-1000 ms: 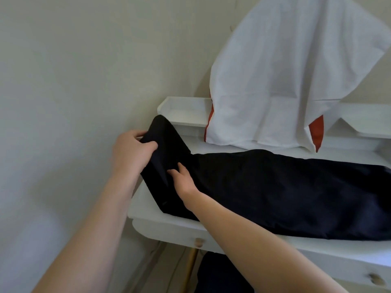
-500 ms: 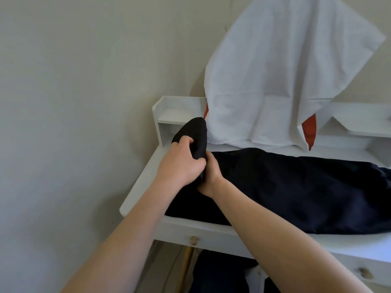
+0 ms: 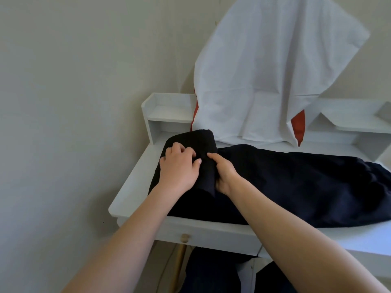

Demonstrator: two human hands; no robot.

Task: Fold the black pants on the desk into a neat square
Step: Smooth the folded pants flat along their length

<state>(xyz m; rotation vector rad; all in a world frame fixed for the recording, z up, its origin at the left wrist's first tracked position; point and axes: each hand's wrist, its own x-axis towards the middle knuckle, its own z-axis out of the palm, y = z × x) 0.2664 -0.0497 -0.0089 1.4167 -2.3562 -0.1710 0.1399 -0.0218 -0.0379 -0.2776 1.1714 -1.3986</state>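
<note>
The black pants (image 3: 296, 187) lie lengthwise across the white desk (image 3: 131, 197), with their left end folded back over themselves into a flap (image 3: 196, 140). My left hand (image 3: 179, 168) rests on top of that flap, its fingers curled into the cloth. My right hand (image 3: 225, 176) sits just to the right, thumb on top and fingers tucked under the flap's right edge, pinching it. The far right end of the pants runs out of view.
A white cloth (image 3: 270, 77) with red edges hangs down behind the desk onto its back. Small white shelves (image 3: 169, 108) stand at the back left and back right. A drawer knob (image 3: 184, 237) shows on the desk front, and a wall stands at the left.
Both hands have carried the left pant end from off the desk's left edge up and over to the right. The flap, raised half a second ago, now lies down on the pants.
</note>
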